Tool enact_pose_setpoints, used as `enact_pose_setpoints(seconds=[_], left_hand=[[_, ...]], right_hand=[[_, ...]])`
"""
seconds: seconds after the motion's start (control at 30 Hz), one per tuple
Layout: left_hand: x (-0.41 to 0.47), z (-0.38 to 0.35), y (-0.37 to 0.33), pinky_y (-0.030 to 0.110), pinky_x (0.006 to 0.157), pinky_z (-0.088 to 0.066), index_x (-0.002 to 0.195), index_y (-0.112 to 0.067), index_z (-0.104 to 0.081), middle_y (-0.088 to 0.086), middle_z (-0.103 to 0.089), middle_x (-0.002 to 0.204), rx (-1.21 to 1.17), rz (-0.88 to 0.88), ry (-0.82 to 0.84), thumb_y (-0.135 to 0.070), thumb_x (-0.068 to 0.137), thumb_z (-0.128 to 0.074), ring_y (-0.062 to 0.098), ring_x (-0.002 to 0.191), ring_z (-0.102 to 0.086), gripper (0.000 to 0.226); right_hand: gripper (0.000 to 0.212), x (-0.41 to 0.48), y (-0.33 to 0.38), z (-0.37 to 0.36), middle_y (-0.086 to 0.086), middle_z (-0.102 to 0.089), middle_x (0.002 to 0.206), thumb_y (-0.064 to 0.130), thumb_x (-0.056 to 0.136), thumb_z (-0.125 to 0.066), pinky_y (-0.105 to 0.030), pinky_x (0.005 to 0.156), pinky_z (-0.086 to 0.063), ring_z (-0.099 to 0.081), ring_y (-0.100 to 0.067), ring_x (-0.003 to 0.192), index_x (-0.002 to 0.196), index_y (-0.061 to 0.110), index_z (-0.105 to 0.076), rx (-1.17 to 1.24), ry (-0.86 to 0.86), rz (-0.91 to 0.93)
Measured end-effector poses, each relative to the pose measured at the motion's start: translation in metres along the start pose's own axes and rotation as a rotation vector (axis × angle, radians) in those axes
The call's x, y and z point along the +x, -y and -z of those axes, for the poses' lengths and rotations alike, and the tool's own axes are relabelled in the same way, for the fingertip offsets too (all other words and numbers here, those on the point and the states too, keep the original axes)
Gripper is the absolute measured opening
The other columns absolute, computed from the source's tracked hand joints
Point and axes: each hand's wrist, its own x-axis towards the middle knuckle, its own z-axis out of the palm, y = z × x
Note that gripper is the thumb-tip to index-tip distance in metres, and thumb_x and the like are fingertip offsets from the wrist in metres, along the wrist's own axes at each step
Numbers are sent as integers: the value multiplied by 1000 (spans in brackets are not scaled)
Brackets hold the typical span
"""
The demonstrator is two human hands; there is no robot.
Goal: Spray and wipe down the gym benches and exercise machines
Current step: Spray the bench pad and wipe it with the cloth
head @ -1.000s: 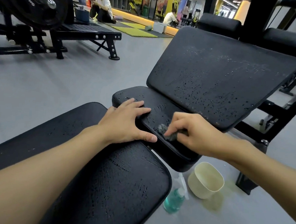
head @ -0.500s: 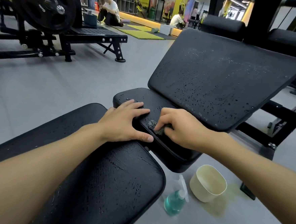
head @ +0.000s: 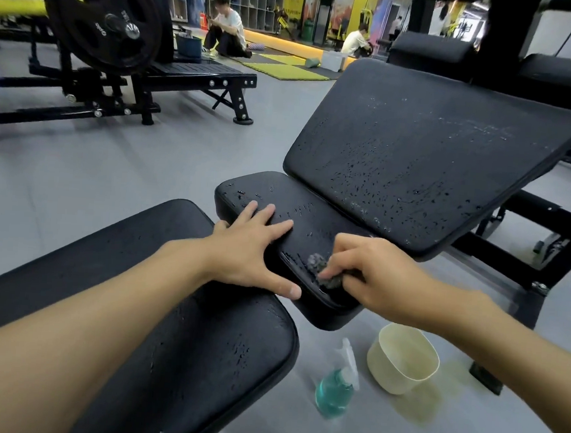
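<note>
Grey gym flooring (head: 111, 170) surrounds the bench seat (head: 311, 211), where the right hand (head: 384, 277), grip pinching a grey cloth (head: 318, 264), has rubbed back toward the seat's 5 o'clock corner; the left hand (head: 251, 247) lies flat, grip wide; the droplet-beaded backrest (head: 434, 152) awaits wiping.

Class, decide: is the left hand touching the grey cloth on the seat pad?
Apart. The head view shows bare black seat pad between the thumb of the left hand and the grey cloth, which the right hand pinches.

Tilted backrest (head: 434, 152) overhangs the seat pad (head: 245, 188); spray bottle (head: 334, 394) and bowl (head: 388, 375) stand below.
</note>
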Motion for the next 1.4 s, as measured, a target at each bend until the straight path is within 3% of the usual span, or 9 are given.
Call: enact_pose_setpoints(seconds=[0.2, 0.37, 0.53, 0.67, 0.83, 1.03, 1.2, 1.4], left_hand=[[3, -8, 0, 55, 121, -5, 157, -43, -13, -9, 5, 168, -25, 21, -124, -87, 54, -66, 12, 153, 15, 125], [5, -11, 2, 54, 121, -6, 157, -45, -14, -11, 4, 168, -30, 23, -132, -91, 47, -67, 11, 153, 14, 131], [3, -11, 1, 53, 120, -7, 156, -46, -13, -12, 3, 168, -36, 32, -140, -98, 35, -49, 10, 153, 14, 137], [3, -12, 2, 52, 121, -6, 156, -46, -13, -13, 5, 167, -43, 30, -134, -92, 45, -65, 10, 153, 15, 131], [3, -12, 1, 52, 121, -7, 156, -47, -12, -13, 5, 167, -34, 30, -142, -99, 35, -46, 9, 152, 15, 136], [4, -13, 3, 52, 122, -7, 156, -47, -15, -15, 3, 167, -62, 17, -157, -98, 35, -49, 7, 152, 14, 136], [3, -13, 1, 52, 121, -8, 156, -47, -15, -15, 2, 167, -56, 23, -162, -99, 35, -48, 7, 152, 14, 136], [3, -13, 3, 53, 120, -8, 155, -48, -17, -16, 1, 167, -65, 24, -169, -99, 34, -49, 6, 152, 12, 135]], right_hand=[[35, 44, -8, 0, 14, -54, 90, 10, 84, -53, -43, 79, -51, -59, -19, 89, 96, 33, -75, -59, -2, -74], [35, -5, -19, 7, 14, -56, 91, 15, 79, -50, -41, 72, -51, -57, -14, 81, 94, 34, -75, 4, 26, -44], [34, 44, -24, 5, 13, -54, 93, 7, 86, -55, -43, 80, -51, -58, -23, 92, 97, 32, -75, -80, -14, -102], [35, -5, -34, 9, 15, -56, 90, 8, 80, -54, -43, 73, -53, -61, -18, 84, 93, 33, -74, -16, -11, -65], [36, 46, -34, 11, 18, -49, 86, 5, 85, -54, -42, 83, -51, -58, -19, 93, 92, 33, -75, -76, -24, -127], [35, -2, -45, 13, 18, -54, 84, 1, 83, -58, -42, 75, -53, -58, -14, 82, 92, 30, -77, -47, -46, -146], [34, 49, -42, 9, 18, -50, 91, 5, 88, -51, -35, 80, -48, -59, -22, 99, 95, 31, -73, -112, -90, -244], [34, 1, -42, 12, 17, -49, 88, 6, 89, -56, -38, 79, -50, -58, -21, 93, 98, 33, -74, -121, -71, -235]])
